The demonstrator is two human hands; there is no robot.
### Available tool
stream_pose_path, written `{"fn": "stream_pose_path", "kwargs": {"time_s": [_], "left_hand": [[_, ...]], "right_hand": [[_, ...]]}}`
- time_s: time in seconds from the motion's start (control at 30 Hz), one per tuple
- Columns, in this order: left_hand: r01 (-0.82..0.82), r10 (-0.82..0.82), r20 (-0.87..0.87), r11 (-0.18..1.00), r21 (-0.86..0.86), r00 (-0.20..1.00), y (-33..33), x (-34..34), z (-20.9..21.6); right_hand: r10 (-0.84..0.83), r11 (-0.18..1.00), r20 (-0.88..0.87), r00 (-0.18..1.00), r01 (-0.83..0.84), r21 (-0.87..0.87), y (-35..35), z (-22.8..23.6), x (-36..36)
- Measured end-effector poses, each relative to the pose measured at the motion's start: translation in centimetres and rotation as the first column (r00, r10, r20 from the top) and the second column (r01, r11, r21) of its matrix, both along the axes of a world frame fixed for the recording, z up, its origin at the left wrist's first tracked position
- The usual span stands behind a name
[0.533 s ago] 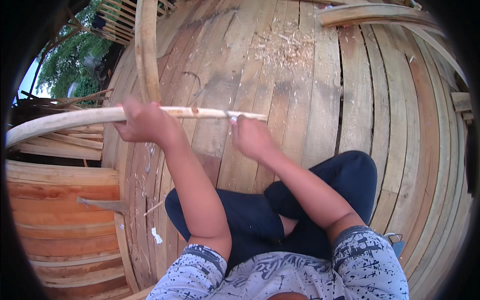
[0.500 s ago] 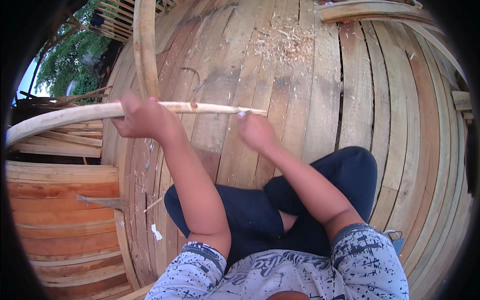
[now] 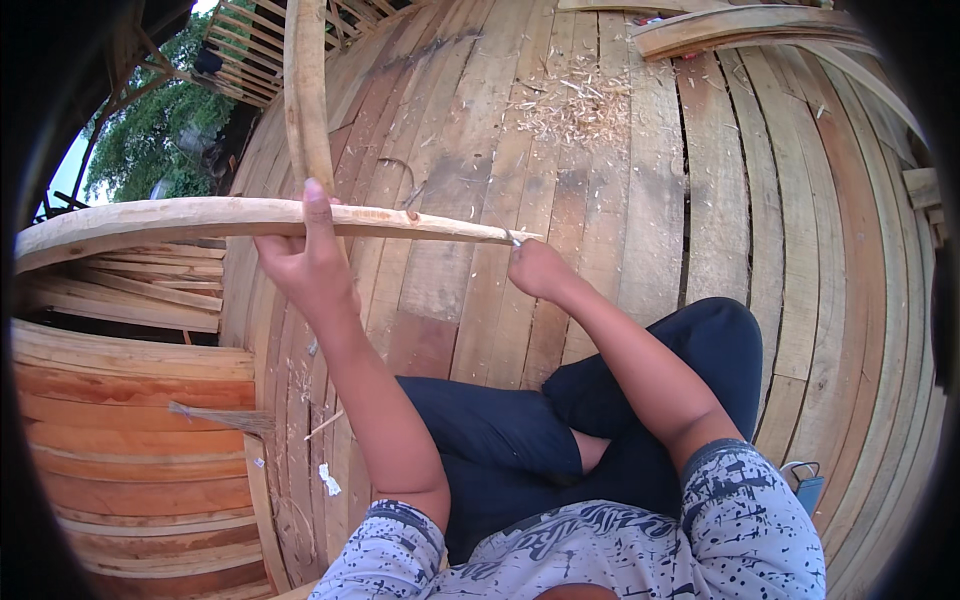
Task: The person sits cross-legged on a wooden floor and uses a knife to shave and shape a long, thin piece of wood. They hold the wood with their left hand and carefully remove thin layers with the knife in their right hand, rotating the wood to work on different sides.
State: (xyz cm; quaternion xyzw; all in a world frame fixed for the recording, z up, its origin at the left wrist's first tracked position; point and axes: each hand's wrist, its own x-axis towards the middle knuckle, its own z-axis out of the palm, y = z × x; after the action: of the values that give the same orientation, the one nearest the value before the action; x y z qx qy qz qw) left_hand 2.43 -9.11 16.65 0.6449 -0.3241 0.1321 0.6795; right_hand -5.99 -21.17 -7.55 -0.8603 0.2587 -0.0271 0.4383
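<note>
Fingers of the left hand curl under the pale wooden pole with the thumb crossing its upper edge, a hold between nine and ten o'clock from the middle of the view. The right hand, near two o'clock, is closed tightly on a small metal tool, mostly hidden; its bare metal meets the pole just short of the tapered tip. The pole runs from the rim at nine o'clock to this tip, above the floorboards. Bare boards separate the tip from the wood shavings at one o'clock, and the right hand stands well apart from the stacked timber at half past one. Behind the left hand, a beam reaches toward eleven. Dark trousers bound the room at six.
</note>
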Motion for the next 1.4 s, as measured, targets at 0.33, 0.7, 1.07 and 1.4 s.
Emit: {"fn": "stream_pose_path", "kwargs": {"time_s": [0.33, 0.7, 1.07, 1.4], "left_hand": [[0.128, -0.191, -0.146, 0.925, -0.356, 0.971, -1.9, 1.4, -0.4], [0.029, -0.052, -0.057, 0.940, -0.341, 0.997, -2.3, -0.9, -1.0], [0.078, -0.114, -0.077, 0.926, -0.369, 0.990, -1.7, -1.0, -2.0], [0.092, -0.101, -0.007, 0.930, -0.356, 0.995, 0.5, -0.2, -2.6]], "right_hand": [[-0.371, 0.826, -0.106, 0.922, 0.381, 0.416, 1.2, 0.3, 0.2], [-0.408, 0.896, 0.112, 0.906, 0.373, 0.242, 2.3, 7.9, -0.8], [-0.404, 0.904, 0.097, 0.910, 0.381, 0.193, 0.9, 2.2, -0.5], [-0.240, 0.958, 0.046, 0.970, 0.229, 0.175, 2.0, 6.9, -0.2]]}}
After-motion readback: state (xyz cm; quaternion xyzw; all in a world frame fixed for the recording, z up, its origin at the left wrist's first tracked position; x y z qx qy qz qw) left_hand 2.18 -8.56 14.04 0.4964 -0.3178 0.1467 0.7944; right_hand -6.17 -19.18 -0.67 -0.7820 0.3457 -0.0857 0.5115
